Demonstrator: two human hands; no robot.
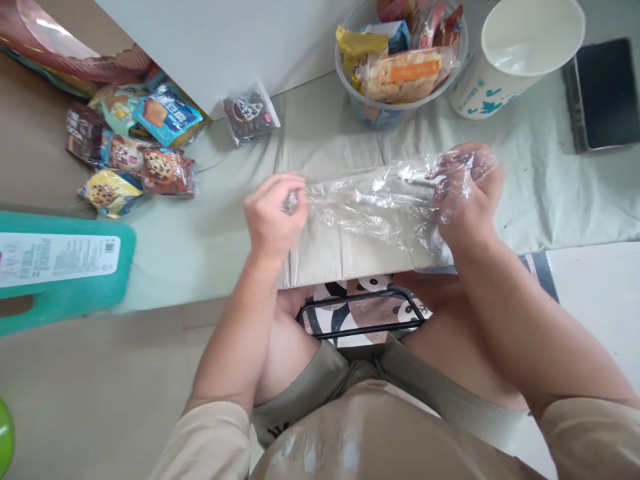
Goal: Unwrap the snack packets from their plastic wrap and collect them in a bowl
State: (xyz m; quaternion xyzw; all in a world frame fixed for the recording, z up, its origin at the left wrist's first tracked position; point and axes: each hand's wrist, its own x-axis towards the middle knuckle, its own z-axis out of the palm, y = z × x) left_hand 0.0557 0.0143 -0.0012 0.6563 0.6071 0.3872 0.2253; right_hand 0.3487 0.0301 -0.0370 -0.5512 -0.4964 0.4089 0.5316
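Between my two hands stretches a clear, crinkled sheet of thin plastic (pixel 375 193), possibly a bag or cling film. My left hand (pixel 274 212) pinches one end of it between thumb and fingers. At the other end, my right hand (pixel 473 190) is closed with the film bunched around and over its fingers. The plastic hangs just above the pale green cloth (pixel 325 257), near its front edge. Behind it stands a clear round tub (pixel 377 110) filled with wrapped snacks. A small dark snack packet (pixel 250 113) lies beyond my left hand.
Several wrapped snacks (pixel 167 167) spill from a box at left. A teal bottle (pixel 127 267) lies at the left edge. A white paper cup (pixel 493 87) and a black phone-like device (pixel 607 97) stand at right. A black-framed panda-print item (pixel 360 313) is between my legs.
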